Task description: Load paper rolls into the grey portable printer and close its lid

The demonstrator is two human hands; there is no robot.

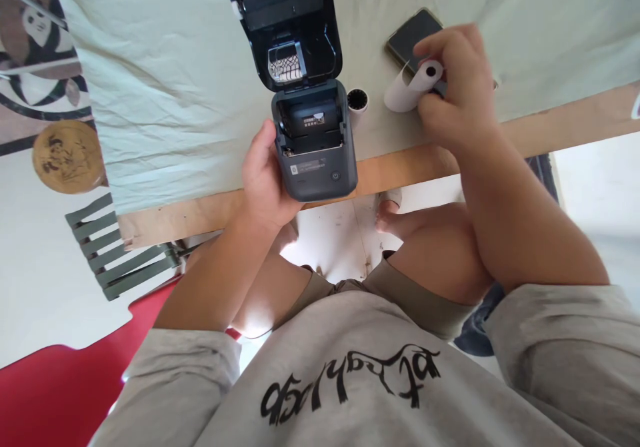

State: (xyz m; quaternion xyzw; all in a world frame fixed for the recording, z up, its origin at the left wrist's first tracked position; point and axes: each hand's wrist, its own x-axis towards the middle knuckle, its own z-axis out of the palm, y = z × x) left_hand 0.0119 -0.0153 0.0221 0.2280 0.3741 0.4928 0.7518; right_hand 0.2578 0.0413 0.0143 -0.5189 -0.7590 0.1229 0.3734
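Note:
My left hand (270,184) is wrapped round the side of a small dark grey thermal printer (320,172), near the table's front edge. The printer's lid (285,17) stands swung up, and no roll shows in its bay. To the right, my right hand (463,84) pinches a white paper roll (400,95) between thumb and fingers, with a loose end of paper curling out from it. Just right of the printer stands a small cylinder (357,104) with a dark ridged top, partly hidden by the printer.
A dark smartphone (407,37) lies behind the paper roll on the pale green cloth (175,87). A wooden table edge (385,170) runs in front of my knees. At the left are a round wooden stool top (67,156), a green slatted seat (120,247) and a red chair (75,380).

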